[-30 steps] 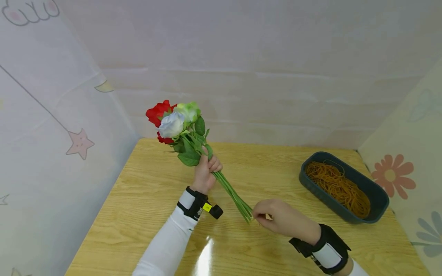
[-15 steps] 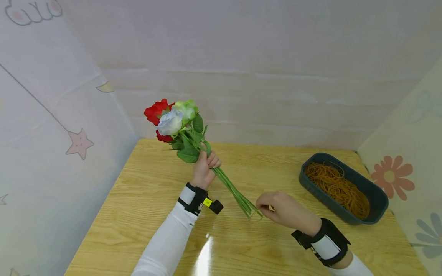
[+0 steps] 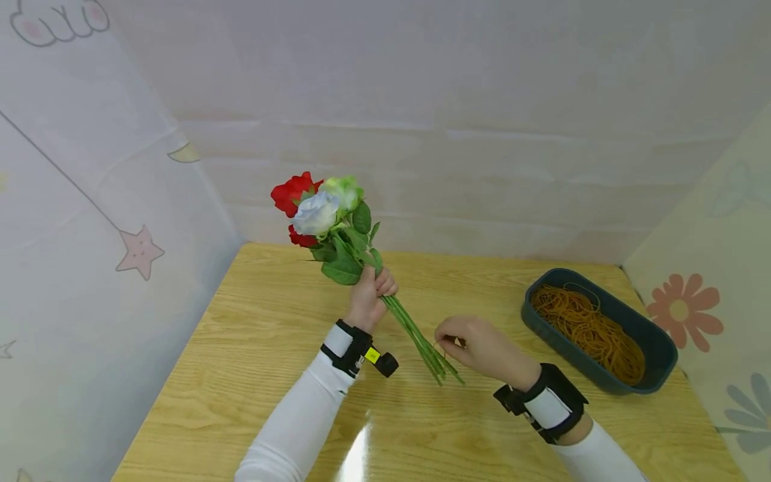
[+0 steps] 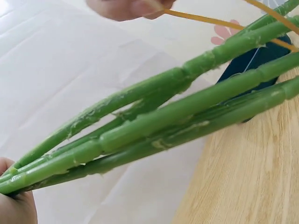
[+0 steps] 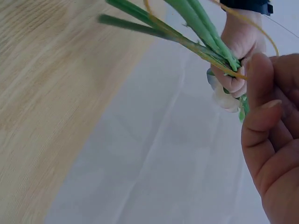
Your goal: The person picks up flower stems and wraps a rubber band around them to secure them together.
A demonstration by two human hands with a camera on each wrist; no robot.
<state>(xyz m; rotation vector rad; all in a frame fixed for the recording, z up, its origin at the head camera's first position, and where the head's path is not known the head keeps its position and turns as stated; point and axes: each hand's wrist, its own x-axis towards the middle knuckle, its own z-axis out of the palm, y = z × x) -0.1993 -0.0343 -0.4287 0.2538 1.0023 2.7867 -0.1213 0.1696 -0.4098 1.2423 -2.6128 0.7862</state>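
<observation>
My left hand (image 3: 378, 289) grips the green stems (image 3: 415, 335) of a bouquet of artificial roses (image 3: 319, 209), red, white and pale green, held tilted above the wooden table (image 3: 253, 335). My right hand (image 3: 453, 341) pinches a thin tan rubber band (image 4: 201, 17) that loops round the stems near their cut ends. In the left wrist view the stems (image 4: 163, 126) run across the frame, with the right hand's fingertips (image 4: 126, 7) at the top. In the right wrist view the rubber band (image 5: 261, 30) arcs over the stems (image 5: 196, 23), with the left hand (image 5: 238, 46) behind them.
A dark oval bin (image 3: 658, 333) full of tan rubber bands (image 3: 590, 325) stands at the table's right side. Patterned cloth walls close in the left, back and right. Black camera straps sit on both wrists.
The left hand has shifted the bouquet slightly to the right. The right hand has moved from the stem ends up along the stems, bringing the rubber band over them.
</observation>
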